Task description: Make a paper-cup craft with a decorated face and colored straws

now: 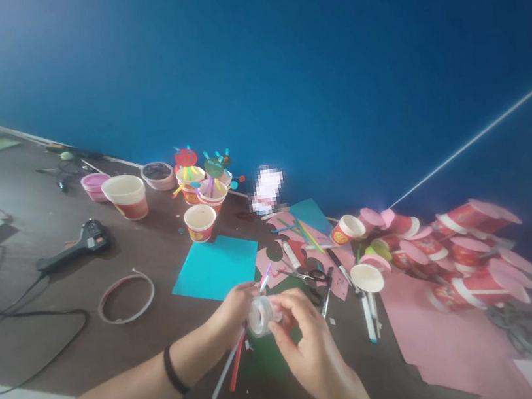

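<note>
My left hand (236, 312) is closed around thin drinking straws; a purple-and-white tip (266, 277) sticks up past its fingers. Below the same hand stretch a white straw (224, 374) and a red straw (237, 365); whether the red one is gripped or lies on the table I cannot tell. Between the hands is a small roll of clear tape (260, 316), pinched by the thumb and fingers of my right hand (301, 326). Dark green paper (263, 358) lies beneath them. Just beyond my left hand is a turquoise paper sheet (219, 269).
A glue gun (79, 245) and a plastic ring (126, 300) lie left. Paper cups (127, 198), some with paper figures (186, 159), stand at the back. Scissors (327, 293), markers (368, 317), pink paper (443, 333) and several decorated cups (471, 253) lie right. A blue wall (279, 79) rises behind.
</note>
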The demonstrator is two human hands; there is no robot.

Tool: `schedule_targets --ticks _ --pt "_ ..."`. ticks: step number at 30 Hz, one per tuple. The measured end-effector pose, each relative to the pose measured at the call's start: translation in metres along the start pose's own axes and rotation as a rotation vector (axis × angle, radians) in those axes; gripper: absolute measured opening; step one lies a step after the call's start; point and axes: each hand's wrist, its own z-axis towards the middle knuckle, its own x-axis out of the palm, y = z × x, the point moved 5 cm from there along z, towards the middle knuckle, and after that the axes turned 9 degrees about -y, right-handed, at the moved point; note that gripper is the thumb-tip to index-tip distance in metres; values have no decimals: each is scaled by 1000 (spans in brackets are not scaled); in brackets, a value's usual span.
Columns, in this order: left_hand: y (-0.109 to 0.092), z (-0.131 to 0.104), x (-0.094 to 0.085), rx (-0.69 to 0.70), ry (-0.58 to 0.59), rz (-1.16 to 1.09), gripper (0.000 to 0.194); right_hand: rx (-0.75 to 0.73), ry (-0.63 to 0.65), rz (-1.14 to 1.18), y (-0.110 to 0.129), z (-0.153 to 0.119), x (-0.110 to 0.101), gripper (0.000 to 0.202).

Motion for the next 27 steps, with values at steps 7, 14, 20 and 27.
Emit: schedule_targets --ticks 7,14,20,27 --pt "-4 -8 3 -63 28 -21 13 -86 75 -114 12 0 -1 19" --pt "-4 -8 -6 -61 -21 8 15 -126 79 -155 15 -1 8 14" --pt "-4 -6 -10 0 -7 63 23 -63 108 -102 13 0 9 10" --pt "-2 1 -13 64 -5 135 28 -62 60 -79 10 0 8 11"
